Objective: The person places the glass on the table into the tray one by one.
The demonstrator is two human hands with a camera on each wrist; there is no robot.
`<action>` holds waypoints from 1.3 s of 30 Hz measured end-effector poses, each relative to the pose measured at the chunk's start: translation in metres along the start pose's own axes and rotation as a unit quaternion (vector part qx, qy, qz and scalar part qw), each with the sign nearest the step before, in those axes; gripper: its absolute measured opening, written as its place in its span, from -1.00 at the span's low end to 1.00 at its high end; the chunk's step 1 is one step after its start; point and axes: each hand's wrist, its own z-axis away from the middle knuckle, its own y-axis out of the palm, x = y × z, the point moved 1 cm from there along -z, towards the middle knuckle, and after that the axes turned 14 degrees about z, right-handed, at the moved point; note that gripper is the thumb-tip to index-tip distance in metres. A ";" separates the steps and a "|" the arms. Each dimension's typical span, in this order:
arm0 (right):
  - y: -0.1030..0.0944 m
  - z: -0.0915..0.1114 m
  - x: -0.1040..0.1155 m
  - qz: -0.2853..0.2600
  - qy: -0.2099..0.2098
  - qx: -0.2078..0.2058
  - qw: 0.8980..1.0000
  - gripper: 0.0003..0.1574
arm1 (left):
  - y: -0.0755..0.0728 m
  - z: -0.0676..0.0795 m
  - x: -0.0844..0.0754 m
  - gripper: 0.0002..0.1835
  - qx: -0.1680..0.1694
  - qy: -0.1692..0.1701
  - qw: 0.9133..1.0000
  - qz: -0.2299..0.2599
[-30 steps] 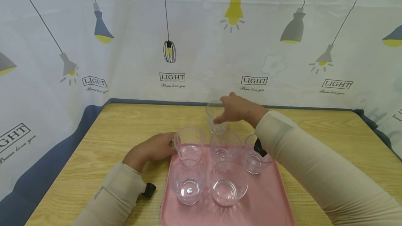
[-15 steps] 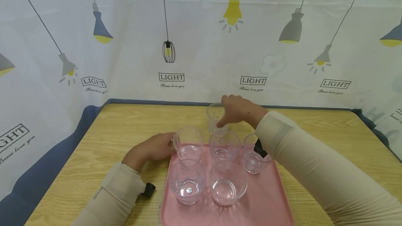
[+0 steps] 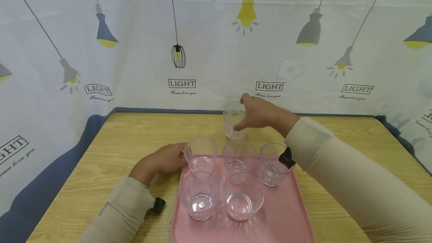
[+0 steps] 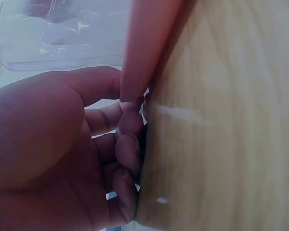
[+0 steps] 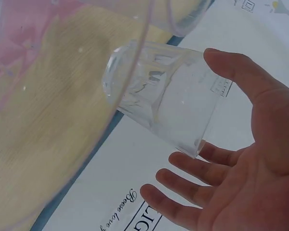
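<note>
In the head view my right hand (image 3: 259, 113) holds a clear tumbler (image 3: 231, 121) by its rim, behind the pink tray (image 3: 276, 220). The right wrist view has the thumb at one side of that tumbler's (image 5: 168, 96) rim and the index finger at the other, the remaining fingers spread. My left hand (image 3: 165, 159) grips the tray's far left corner. Up close in the left wrist view, the thumb presses the tray's rim (image 4: 147, 53) and the curled fingers sit beneath, by the table. Several clear tumblers stand upright on the tray, one (image 3: 201, 160) beside my left hand.
The tray lies on a wood-grain table (image 3: 135, 134). A pale curtain (image 3: 216, 48) printed with lamps hangs close behind its far edge. A tumbler (image 3: 274, 170) on the tray's right stands under my right wrist, partly covered by a black strap piece (image 3: 287, 158).
My right hand and the tumbler in it first came slightly nearer the tray, then moved up and away from it. The left hand and the tumblers on the tray stay put.
</note>
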 end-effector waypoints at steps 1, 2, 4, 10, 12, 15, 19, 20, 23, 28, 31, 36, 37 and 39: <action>-0.001 0.002 -0.002 -0.009 0.000 -0.002 1.000 0.16 | 0.000 0.000 0.001 -0.41 0.000 -0.001 1.000 0.000; -0.002 0.003 -0.003 -0.019 0.001 -0.005 1.000 0.17 | 0.001 -0.001 0.002 -0.41 -0.001 -0.002 1.000 0.001; -0.005 0.008 -0.007 -0.034 0.004 -0.015 0.999 0.17 | 0.001 -0.001 0.002 -0.42 0.001 0.000 1.000 0.000; -0.012 0.020 -0.018 -0.080 0.017 -0.051 0.995 0.16 | 0.000 0.001 0.001 -0.44 0.003 0.003 1.000 0.000; -0.013 0.024 -0.021 -0.094 0.018 -0.064 0.993 0.17 | 0.000 0.002 0.002 -0.43 0.003 0.004 1.000 0.001; -0.013 0.029 -0.027 -0.124 0.018 -0.080 0.989 0.20 | 0.001 0.002 0.003 -0.43 0.003 0.004 1.000 0.005; -0.012 0.038 -0.035 -0.165 0.016 -0.098 0.981 0.23 | 0.001 0.003 0.004 -0.43 0.003 0.006 1.000 0.005; -0.011 0.041 -0.037 -0.170 0.016 -0.103 0.980 0.24 | 0.001 0.002 0.004 -0.44 0.003 0.007 1.000 0.004; -0.009 0.048 -0.042 -0.178 0.016 -0.122 0.976 0.27 | 0.001 0.002 0.004 -0.45 0.002 0.013 1.000 0.001; -0.004 0.060 -0.049 -0.186 0.017 -0.151 0.971 0.28 | 0.000 0.000 0.002 -0.44 0.004 0.018 1.000 -0.006; 0.000 0.066 -0.053 -0.193 0.021 -0.163 0.967 0.29 | 0.001 0.000 0.002 -0.43 0.005 0.018 1.000 -0.010; 0.005 0.077 -0.063 -0.203 0.038 -0.181 0.962 0.31 | 0.001 0.001 0.002 -0.44 0.004 0.020 1.000 -0.009; 0.005 0.080 -0.065 -0.204 0.043 -0.184 0.961 0.31 | 0.001 0.001 0.002 -0.45 0.004 0.020 1.000 -0.008; 0.008 0.085 -0.070 -0.203 0.053 -0.191 0.959 0.32 | 0.001 0.001 0.002 -0.45 0.005 0.021 1.000 -0.007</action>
